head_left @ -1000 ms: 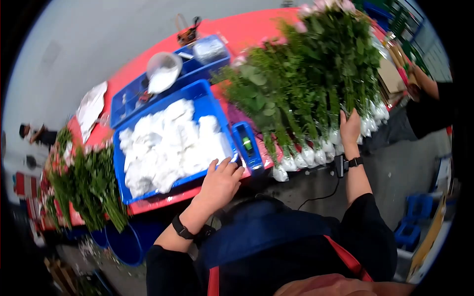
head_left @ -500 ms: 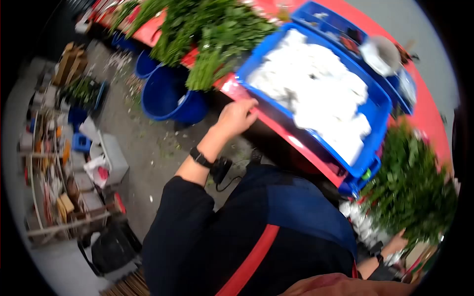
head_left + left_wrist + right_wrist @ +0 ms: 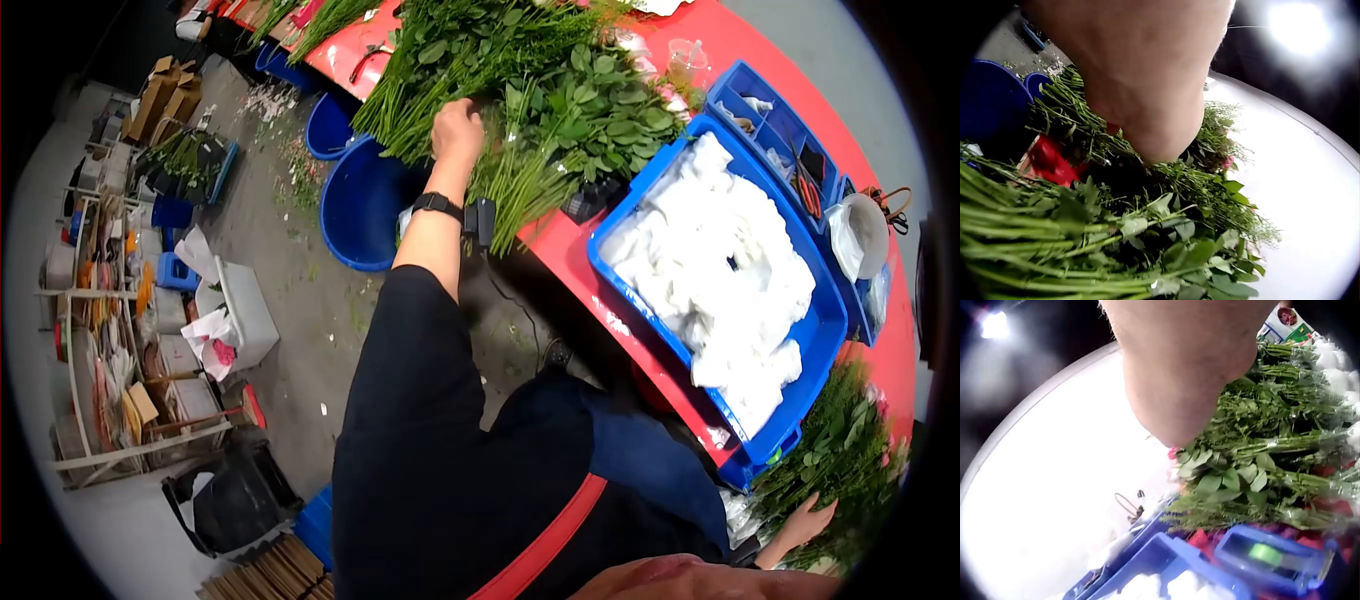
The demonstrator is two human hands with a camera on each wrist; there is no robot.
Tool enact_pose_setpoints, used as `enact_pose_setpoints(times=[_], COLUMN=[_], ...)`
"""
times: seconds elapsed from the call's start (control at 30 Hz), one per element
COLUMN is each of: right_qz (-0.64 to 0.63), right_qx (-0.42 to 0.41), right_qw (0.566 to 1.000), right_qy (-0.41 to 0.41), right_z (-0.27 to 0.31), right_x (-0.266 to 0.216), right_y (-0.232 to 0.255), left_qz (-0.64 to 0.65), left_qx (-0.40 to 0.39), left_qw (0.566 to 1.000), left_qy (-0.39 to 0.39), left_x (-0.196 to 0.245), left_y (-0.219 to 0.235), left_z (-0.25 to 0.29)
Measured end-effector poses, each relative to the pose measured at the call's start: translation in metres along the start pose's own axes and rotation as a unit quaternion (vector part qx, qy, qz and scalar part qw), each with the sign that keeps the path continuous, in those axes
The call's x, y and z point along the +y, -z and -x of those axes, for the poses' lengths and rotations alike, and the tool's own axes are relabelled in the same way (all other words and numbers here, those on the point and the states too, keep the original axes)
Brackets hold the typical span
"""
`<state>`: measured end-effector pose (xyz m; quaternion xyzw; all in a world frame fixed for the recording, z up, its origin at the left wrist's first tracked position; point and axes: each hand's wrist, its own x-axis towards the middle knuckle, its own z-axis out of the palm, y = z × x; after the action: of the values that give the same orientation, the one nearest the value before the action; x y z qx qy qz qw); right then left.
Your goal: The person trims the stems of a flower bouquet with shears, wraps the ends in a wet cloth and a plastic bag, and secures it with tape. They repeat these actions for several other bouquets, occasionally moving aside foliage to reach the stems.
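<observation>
In the head view my left hand is over the leafy stems at the table's upper left; its fingertips are hidden, so a grip cannot be made out. The left wrist view shows the back of that hand above the greenery. Far to the lower right, my right hand rests with loosely extended fingers on bunches of greenery. Their stem ends have white wraps in the right wrist view, where the hand hides its own fingers.
Between the hands, a blue tray of white material stands on the red table. A compartment box lies behind it. Blue buckets stand on the floor by the table's edge. A blue tape dispenser sits beside the bunches.
The view has swung left. My left hand has moved from beside the blue tray to the stem bunches at the left; my right hand stays by the wrapped bunches.
</observation>
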<state>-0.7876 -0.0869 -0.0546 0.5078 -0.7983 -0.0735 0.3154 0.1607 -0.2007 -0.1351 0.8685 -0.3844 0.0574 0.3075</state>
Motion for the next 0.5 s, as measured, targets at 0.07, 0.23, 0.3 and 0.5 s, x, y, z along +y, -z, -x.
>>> enact_pose_setpoints(times=[0.07,0.23,0.3,0.5], right_qz=[-0.119,-0.24,-0.265,-0.41], right_qx=[0.022,-0.014,-0.025,-0.072], right_qw=[0.992,0.967,0.958,0.894], right_qy=[0.047,0.089,0.106,0.165], right_z=[0.015,0.036,0.04,0.04], right_x=[-0.025,-0.098,-0.12,-0.201], right_y=[0.02,0.083,0.102,0.148], left_qz=[-0.069,-0.204,-0.2,0.088], left_qx=[0.011,-0.14,-0.132,-0.16], left_qw=[0.997,0.963,0.969,0.981], left_qy=[-0.024,0.103,0.059,0.058], left_x=[-0.007,0.008,0.017,0.031], left_y=[-0.014,-0.022,-0.012,0.034], left_z=[-0.032,-0.071,-0.072,-0.057])
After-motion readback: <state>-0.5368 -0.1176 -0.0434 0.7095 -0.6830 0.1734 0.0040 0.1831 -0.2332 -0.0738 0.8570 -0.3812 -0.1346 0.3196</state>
